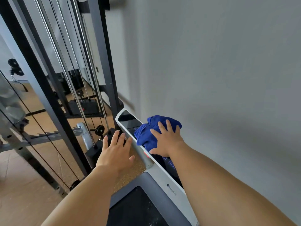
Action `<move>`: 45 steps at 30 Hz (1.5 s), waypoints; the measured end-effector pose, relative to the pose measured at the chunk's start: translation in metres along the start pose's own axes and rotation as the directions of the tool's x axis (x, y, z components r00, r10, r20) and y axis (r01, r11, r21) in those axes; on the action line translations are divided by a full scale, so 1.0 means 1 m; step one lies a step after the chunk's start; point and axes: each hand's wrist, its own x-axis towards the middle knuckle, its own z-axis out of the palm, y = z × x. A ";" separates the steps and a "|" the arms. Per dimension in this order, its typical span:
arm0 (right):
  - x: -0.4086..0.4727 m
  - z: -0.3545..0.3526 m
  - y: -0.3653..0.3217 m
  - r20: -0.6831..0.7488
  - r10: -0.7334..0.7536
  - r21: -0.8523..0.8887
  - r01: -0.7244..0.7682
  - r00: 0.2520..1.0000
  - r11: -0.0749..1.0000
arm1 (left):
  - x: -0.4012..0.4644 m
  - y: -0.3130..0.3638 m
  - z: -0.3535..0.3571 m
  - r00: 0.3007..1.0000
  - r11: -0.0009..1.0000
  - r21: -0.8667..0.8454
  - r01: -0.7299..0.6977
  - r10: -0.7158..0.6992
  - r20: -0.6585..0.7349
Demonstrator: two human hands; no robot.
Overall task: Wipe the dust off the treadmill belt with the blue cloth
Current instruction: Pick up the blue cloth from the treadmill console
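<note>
— Where's the blue cloth [147, 133]?
— Bunched on the treadmill's dark console panel [126, 119], at about one o'clock from the belt [135, 209]. The right hand [166, 139] presses it down, fingers spread flat.
— And the left hand [116, 154]?
— Fingers straight, holding nothing, hovering at nine o'clock from the cloth, over the speckled floor [130, 173] beside the console frame.
— The belt?
— Dark, flecked with pale dust.

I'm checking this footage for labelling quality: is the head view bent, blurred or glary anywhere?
Head view: wide-angle bending bows the black steel cable-machine uprights and the grey wall; soft daylight, faint shadows on the wall; the glossy black treadmill console panel shows a pale reflection; the left hand is slightly soft; the right hand on the crumpled blue cloth is sharp; pale specks show on the dark treadmill belt.
</note>
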 end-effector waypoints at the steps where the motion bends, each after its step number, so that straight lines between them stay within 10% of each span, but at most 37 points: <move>1: 0.005 0.004 0.000 -0.019 0.006 -0.013 -0.006 1.000 1.000 | 0.001 0.000 0.007 1.000 1.000 -0.002 0.001 -0.001 -0.006; 14: 0.060 0.004 0.002 -0.182 0.105 -0.061 -0.118 0.978 0.991 | 0.009 -0.027 0.057 0.999 0.998 0.040 0.044 -0.043 -0.018; 33: 0.038 -0.160 -0.119 -0.020 0.165 0.210 -0.158 0.986 0.965 | -0.041 -0.179 -0.038 0.980 0.993 0.036 0.115 -0.107 -0.170; 45: 0.018 -0.097 -0.227 0.030 -0.061 0.066 0.059 0.998 0.996 | -0.105 -0.220 0.032 0.977 0.976 0.050 0.213 -0.212 -0.018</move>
